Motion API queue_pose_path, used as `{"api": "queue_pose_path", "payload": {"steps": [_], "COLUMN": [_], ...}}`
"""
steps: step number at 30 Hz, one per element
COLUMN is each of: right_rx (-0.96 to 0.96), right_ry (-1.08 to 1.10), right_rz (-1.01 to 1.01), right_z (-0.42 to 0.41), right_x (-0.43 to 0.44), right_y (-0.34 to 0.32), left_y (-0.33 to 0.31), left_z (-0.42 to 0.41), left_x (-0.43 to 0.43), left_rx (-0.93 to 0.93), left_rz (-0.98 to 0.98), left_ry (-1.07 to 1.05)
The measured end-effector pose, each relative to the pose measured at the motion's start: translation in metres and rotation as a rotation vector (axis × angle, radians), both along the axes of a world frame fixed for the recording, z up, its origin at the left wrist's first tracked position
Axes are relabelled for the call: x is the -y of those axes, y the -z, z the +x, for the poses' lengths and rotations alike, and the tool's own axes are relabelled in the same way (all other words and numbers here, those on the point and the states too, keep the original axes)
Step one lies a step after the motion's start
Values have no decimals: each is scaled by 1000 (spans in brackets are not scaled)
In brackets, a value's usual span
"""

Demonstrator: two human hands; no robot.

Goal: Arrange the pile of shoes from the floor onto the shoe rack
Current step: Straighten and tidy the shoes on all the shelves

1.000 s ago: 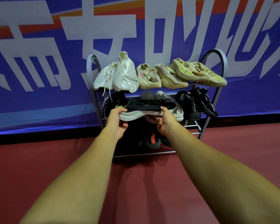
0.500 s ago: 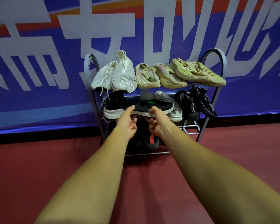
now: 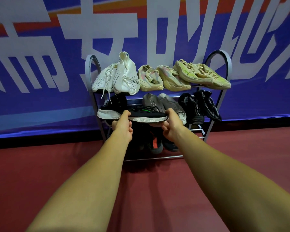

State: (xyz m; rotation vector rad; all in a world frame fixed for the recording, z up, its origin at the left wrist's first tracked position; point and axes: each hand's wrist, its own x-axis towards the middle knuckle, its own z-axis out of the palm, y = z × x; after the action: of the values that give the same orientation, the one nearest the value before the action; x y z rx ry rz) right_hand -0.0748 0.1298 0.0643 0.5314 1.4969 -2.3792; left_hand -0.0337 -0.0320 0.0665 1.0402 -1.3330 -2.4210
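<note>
Shoe rack (image 3: 224, 67): three tiers, metal, standing on the red floor (image 3: 40, 173) against a blue banner (image 3: 32, 106).

Top tier, above the fingers: white pair (image 3: 124, 77), pink-and-tan pair (image 3: 157, 77), yellowish pair (image 3: 203, 76). Full.

Middle tier, level with the fingers: grey pair (image 3: 166, 102) just behind the right fingers; black knit pair (image 3: 199, 106) further right; a black shoe with white sole (image 3: 105, 113) lying sideways at the left end, just left of the left fingers.

Bottom tier, below the fingers: dark shoes (image 3: 155, 144), partly hidden, count unclear.

Item in hand: black shoe with green lace (image 3: 147, 113), held sideways at the front edge of the middle tier. Left hand (image 3: 124, 128) grips one end, thumb on top and fingers curled beneath the sole. Right hand (image 3: 171, 124) grips the other end, likewise closed around it.

Step, as judged: seating this shoe on the middle tier beside its mate. No loose shoes show on the floor, so the task looks near its end.

Next move calls for: turning the shoe toe-in or sliding it left into the gap before the grey pair, sole flat on the bars, then opening both hands. Risk: nudging the sideways mate off the end.
</note>
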Motion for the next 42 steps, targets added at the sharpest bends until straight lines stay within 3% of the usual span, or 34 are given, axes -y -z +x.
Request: {"api": "queue_pose_path", "payload": {"steps": [7,13,20,25,42], "right_rx": [-20,-39,-38,-75,-101], "right_ry": [-80,-294,-446,-625,-225], "right_rz": [78,210,284,229,126], "right_z": [2,14,16,15,5], "right_x": [-5,1,-8,-13,32], "right_y": [5,-5,-5,-1,22], "left_y": [-2,-8,-4,-5,1], "left_z": [1,3,3,3,13], "left_x": [5,3,-3,1,21], "left_rx": [2,-40,-84,-118,105], "left_rz": [10,-26,-178,-229,-257], "left_ry": [20,211,109,138,384]}}
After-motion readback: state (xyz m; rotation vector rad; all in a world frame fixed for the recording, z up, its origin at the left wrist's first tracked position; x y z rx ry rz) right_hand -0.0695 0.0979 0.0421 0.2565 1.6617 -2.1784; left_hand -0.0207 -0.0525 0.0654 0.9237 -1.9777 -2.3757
